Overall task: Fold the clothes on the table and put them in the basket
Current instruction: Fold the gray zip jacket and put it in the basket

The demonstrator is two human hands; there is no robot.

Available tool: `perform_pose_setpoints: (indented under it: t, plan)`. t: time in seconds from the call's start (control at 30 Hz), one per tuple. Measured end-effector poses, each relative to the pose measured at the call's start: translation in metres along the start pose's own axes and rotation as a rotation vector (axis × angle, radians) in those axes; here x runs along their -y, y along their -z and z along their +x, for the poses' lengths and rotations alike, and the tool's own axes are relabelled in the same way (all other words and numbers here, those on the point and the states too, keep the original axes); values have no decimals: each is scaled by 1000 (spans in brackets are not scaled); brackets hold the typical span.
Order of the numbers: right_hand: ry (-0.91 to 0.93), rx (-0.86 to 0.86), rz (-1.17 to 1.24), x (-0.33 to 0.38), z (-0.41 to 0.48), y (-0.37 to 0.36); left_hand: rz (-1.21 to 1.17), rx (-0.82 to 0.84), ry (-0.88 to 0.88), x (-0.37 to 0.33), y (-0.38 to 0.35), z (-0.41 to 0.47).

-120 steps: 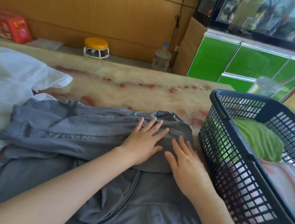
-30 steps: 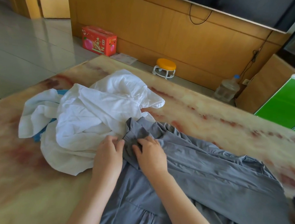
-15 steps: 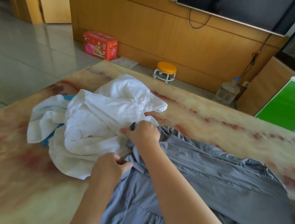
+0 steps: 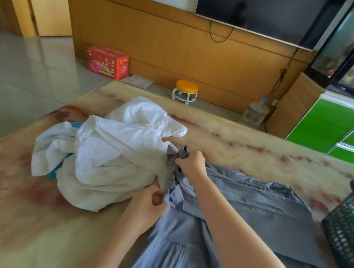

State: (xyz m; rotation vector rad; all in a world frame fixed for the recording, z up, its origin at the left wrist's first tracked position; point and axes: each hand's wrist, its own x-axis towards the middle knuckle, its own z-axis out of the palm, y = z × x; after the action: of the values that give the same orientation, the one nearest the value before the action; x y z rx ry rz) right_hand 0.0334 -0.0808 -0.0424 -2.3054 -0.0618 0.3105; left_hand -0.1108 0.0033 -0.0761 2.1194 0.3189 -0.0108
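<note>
Two grips, left hand [image 4: 150, 201] and right hand [image 4: 191, 163], tight on grey garment [image 4: 252, 205] edge against white pile [image 4: 114, 148]

Single view, head-worn, wide-angle. It looks forward and down from the counter's [image 4: 258, 152] near edge towards its far edge and the panelled wall [image 4: 159, 49] beyond. Left hand [image 4: 147, 206] and right hand [image 4: 191, 164] sit close, mid-frame. The frame cuts off the counter's right end.
</note>
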Motion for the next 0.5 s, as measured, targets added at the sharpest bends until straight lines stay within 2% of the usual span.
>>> perform_pose_setpoints:
  t: [0.2,0.33,0.5]
  plan:
    - [-53,-79,205,-47,-14,69,-15,114,-140,-61,-52,-12]
    - [-90,-162,163,-92,-21,111,12,224,-144,-94,-102,-15]
    - [-173,-203,151,-141,-20,129,86,316,-126,-112,-163,-11]
